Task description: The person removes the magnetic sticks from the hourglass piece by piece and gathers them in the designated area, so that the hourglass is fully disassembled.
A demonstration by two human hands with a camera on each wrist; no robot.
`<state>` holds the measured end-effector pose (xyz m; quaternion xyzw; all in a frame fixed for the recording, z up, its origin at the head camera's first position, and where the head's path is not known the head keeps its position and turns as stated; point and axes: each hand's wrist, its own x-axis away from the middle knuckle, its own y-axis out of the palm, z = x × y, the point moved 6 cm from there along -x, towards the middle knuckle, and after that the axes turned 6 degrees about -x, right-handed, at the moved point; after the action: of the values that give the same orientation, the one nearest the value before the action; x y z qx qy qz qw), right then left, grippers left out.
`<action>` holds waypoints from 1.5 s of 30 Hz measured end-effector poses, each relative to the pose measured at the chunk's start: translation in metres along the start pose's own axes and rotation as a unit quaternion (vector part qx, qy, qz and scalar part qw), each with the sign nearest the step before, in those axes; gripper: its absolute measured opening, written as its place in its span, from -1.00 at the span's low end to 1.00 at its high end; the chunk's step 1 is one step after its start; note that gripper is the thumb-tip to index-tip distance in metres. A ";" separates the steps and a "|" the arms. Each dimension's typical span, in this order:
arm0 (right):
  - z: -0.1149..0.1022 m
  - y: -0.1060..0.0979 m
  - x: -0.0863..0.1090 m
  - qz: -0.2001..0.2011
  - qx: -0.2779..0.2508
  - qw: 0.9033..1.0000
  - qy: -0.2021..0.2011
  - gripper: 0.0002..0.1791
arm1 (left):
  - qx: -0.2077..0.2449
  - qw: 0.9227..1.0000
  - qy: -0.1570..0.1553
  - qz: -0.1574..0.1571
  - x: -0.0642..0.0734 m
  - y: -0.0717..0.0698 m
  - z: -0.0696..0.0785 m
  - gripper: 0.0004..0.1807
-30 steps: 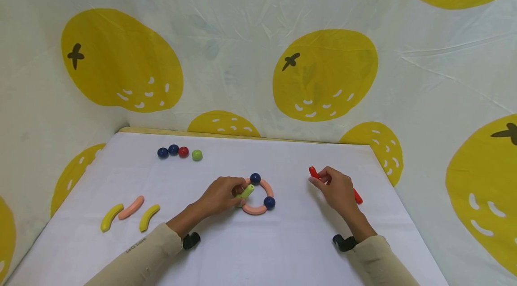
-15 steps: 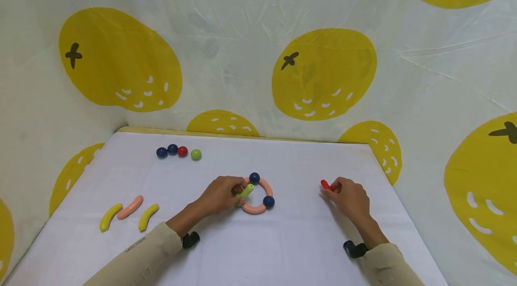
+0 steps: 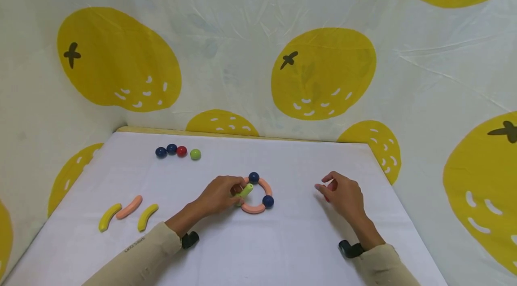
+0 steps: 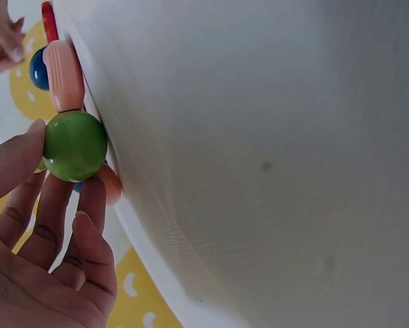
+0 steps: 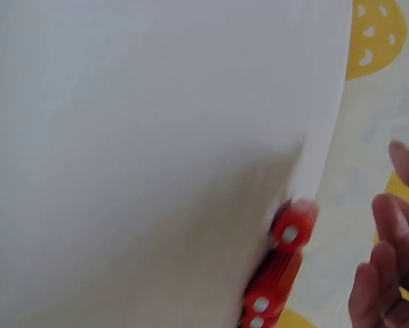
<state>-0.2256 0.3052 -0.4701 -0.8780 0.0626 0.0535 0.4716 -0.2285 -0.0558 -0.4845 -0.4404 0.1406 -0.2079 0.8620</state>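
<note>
In the left wrist view my left hand [image 4: 47,253] pinches a green ball [image 4: 76,145] between thumb and fingers. The ball belongs to a ring of curved pink sticks [image 3: 253,209] and dark blue balls [image 3: 268,201]. A light green stick [image 3: 246,191] slants up beside the left fingers in the head view. My right hand [image 3: 342,194] is off to the right, its thumb and fingers parted. Red sticks [image 5: 276,273] with silvery dots lie on the table beside it, apart from its fingers in the right wrist view. In the head view the hand mostly hides them.
At the back left stand two dark blue balls [image 3: 161,152], a red ball [image 3: 181,151] and a loose green ball [image 3: 195,154]. Two yellow curved sticks [image 3: 109,217] and a pink curved stick [image 3: 129,207] lie at left. A fruit-patterned cloth rises behind the white table [image 3: 282,250].
My right hand shifted right and nearer with a red stick, then let it go and moved slightly left, fingers spreading. The left hand keeps its hold on the ring's green ball.
</note>
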 end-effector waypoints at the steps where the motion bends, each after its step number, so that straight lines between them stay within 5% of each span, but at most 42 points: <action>1: -0.007 0.002 0.000 0.002 -0.013 1.000 -0.013 -0.64 | 0.001 1.000 -0.002 0.000 0.000 0.000 0.000 -0.68; 15: -0.107 0.059 0.012 -0.076 -0.151 0.979 -0.114 -0.63 | 0.013 1.000 -0.019 -0.007 -0.002 0.000 -0.003 -0.68; 23: -0.157 0.087 0.015 -0.103 -0.176 0.962 -0.183 -0.66 | 0.021 1.000 0.002 0.007 -0.001 -0.002 -0.004 -0.72; 37: -0.170 0.092 0.020 -0.049 -0.163 0.958 -0.231 -0.69 | 0.032 0.999 0.008 0.010 -0.001 -0.003 -0.004 -0.71; 45: -0.149 0.082 0.016 -0.033 -0.175 0.966 -0.185 -0.68 | 0.032 0.999 0.003 0.003 -0.001 -0.001 -0.004 -0.68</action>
<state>-0.2182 0.1346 -0.4583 -0.9234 -0.0652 0.2091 0.3152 -0.2314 -0.0585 -0.4855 -0.4112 0.1375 -0.2110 0.8760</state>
